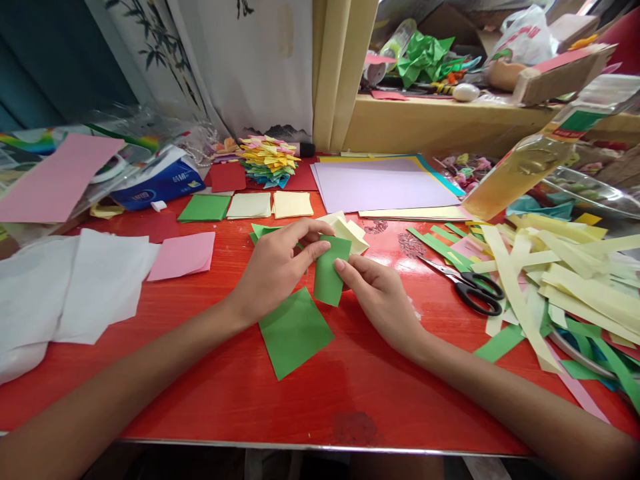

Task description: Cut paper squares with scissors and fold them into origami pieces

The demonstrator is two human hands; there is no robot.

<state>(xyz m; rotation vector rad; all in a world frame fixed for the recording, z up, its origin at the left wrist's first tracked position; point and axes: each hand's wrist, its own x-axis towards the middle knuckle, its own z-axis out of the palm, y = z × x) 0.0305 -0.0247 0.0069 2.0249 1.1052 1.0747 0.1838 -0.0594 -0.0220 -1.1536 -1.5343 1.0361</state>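
A folded piece of green paper (331,277) is held up above the red table, pinched between both hands. My left hand (280,267) grips its upper left edge with thumb and fingers. On its right edge, the thumb and forefinger of my right hand (377,293) are closed. Just below, a flat green paper square (295,333) lies on the table, partly under my left hand. Behind my left fingers more green paper (263,231) shows in part. Cream paper pieces (350,230) lie beyond the hands, partly covered by them.
Black-handled scissors (473,287) lie right of my right hand, beside a heap of paper strips (590,287). A leaning bottle (540,153) stands behind them. Small paper stacks (249,205) and lilac sheets (380,183) line the back. White tissues (103,287) and pink paper (183,257) are left.
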